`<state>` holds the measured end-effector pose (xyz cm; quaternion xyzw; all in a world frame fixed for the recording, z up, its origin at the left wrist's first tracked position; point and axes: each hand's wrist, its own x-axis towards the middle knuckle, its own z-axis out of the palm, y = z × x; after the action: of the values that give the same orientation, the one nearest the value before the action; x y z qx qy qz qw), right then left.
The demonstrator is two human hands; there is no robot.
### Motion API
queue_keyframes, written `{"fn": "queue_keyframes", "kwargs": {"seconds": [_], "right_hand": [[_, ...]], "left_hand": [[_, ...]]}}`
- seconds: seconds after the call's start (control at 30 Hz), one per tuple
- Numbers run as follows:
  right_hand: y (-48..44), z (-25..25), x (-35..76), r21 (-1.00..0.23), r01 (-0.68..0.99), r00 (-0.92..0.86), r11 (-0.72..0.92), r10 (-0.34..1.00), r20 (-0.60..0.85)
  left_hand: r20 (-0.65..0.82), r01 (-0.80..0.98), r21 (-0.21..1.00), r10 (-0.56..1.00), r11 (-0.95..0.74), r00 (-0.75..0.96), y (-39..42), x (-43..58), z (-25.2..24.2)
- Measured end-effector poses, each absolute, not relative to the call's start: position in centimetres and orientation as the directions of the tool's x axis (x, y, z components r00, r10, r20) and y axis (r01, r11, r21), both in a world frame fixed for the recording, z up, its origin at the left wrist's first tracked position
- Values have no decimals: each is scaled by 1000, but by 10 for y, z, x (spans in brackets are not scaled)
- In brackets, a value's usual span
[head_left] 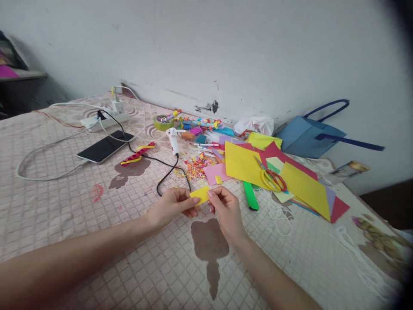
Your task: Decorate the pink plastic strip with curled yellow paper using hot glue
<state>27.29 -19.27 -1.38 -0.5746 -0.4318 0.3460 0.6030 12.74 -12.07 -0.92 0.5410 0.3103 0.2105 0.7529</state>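
Between my two hands is a small yellow paper strip (200,196), held above the tablecloth. My left hand (176,202) pinches its left end, thumb on top. At the other end, the thumb and fingers of my right hand (227,209) close on the strip's right edge. Just beyond the hands lie a pink paper piece (214,173) and a heap of tiny paper scraps (196,167). A white glue gun (173,141) with a black cord rests farther back. To the right, scissors (273,179) with red and yellow handles lie on yellow paper sheets (241,163).
A phone (105,147) charges at the left beside a white power strip (105,122). Red and yellow folded paper (138,154) lies near it. A green cutter (251,196), white string (279,211), tape roll (163,122) and blue bag (311,135) are also on the table.
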Motion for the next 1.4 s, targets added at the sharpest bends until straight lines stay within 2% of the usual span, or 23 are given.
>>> {"fn": "queue_keyframes", "kwargs": {"seconds": [0.2,0.37,0.6,0.77,0.9,0.97,1.07,1.4], "right_hand": [[-193,-17,271,-995,28,422,96,901,99],[-195,-17,268,-997,-1,431,77,900,69],[-194,-18,265,-994,-85,420,66,907,24],[-195,-18,264,-990,-110,437,87,899,31],[-195,-16,267,-991,-127,311,37,950,-4],[-194,-14,271,-995,-99,243,11,970,-13],[-193,-12,277,-1000,-3,231,2,973,2],[-194,-14,277,-992,72,114,-106,989,-98]], "left_hand": [[-183,-38,954,674,299,716,-123,128,-7],[-193,-23,954,673,297,714,-122,128,-9],[-124,2,986,729,166,673,-121,127,-5],[-158,37,981,672,191,724,-122,126,-3],[-153,74,986,629,150,762,-120,125,-7],[-159,102,987,602,127,783,-118,125,-8],[-175,153,984,576,87,799,-115,124,-8],[-1,116,987,716,-112,698,-107,125,-6]]}}
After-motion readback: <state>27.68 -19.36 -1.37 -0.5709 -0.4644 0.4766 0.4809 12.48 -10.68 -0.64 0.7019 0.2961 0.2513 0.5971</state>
